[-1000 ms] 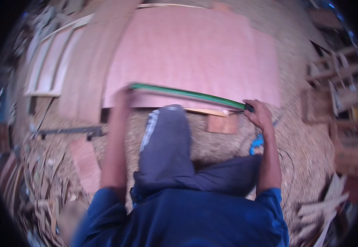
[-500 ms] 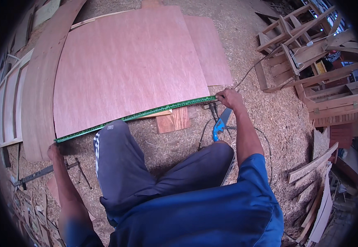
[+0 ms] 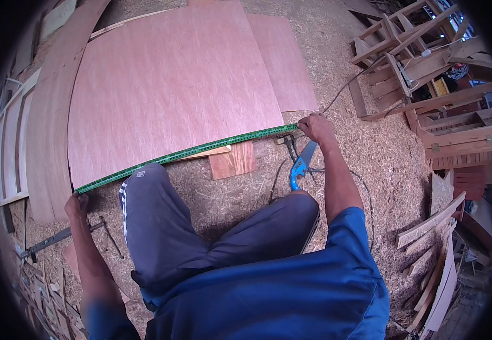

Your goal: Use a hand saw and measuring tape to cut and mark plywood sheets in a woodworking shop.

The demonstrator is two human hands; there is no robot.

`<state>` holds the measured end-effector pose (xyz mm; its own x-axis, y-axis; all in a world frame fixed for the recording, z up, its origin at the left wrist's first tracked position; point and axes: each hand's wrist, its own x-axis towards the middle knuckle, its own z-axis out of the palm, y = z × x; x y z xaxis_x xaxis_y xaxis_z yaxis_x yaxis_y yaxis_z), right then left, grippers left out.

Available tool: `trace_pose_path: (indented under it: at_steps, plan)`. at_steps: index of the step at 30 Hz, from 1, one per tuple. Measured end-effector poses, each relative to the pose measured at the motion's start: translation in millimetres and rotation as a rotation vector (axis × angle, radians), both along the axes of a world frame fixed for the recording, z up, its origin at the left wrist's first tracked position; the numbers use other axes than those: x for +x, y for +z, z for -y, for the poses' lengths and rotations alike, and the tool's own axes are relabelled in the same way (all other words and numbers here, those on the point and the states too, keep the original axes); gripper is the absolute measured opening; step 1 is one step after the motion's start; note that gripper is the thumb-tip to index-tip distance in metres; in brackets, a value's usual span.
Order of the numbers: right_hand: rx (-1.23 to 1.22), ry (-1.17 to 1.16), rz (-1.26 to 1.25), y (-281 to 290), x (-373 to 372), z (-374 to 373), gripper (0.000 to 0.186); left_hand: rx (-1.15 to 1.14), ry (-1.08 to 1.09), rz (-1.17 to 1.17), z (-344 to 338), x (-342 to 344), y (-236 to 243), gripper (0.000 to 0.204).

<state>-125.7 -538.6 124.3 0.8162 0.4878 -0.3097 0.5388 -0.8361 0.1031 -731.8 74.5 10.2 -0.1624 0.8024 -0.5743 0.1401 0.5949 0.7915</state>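
A green measuring tape [image 3: 200, 150] stretches along the near edge of a large pinkish plywood sheet [image 3: 172, 85]. My left hand [image 3: 76, 205] pinches its left end by the sheet's near left corner. Past the near right corner, my right hand [image 3: 316, 128] grips the other end between thumb and fingers. Below my right hand a handsaw [image 3: 299, 170] with a blue handle lies on the ground, its blade partly behind my forearm. My bent left knee comes up close to the tape's middle.
A bar clamp [image 3: 59, 237] lies near my left forearm. A smaller plywood piece [image 3: 284, 62] and a curved brown board [image 3: 53, 124] flank the sheet. A wood block [image 3: 233, 161] and a dark cord [image 3: 369, 198] lie on shavings. Wooden frames [image 3: 421, 85] stand at right.
The plywood, tape and ground sit slightly farther up and left in view. Both hands keep their hold on the tape's ends.
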Motion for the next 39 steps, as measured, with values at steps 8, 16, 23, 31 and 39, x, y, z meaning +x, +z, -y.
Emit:
trace_pose_path:
  at_steps: [8, 16, 23, 31, 39]
  plan:
    - [-0.032, -0.038, -0.025, 4, -3, -9, 0.034, -0.015, 0.025, -0.018, -9, 2, -4, 0.019]
    - [-0.172, -0.055, 0.034, -1, -4, -21, 0.059, 0.017, -0.014, -0.039, -14, 4, -7, 0.017]
    - [-0.207, -0.032, 0.065, -3, 2, -27, 0.062, -0.025, 0.036, -0.088, -19, 2, -11, 0.019]
    - [-0.304, -0.065, -0.025, 6, 11, -41, 0.078, -0.01, -0.011, -0.04, -20, 0, -9, 0.016]
    - [-0.251, -0.021, 0.058, 5, 15, -36, 0.065, 0.29, -0.587, -0.499, -19, -11, -8, 0.022]
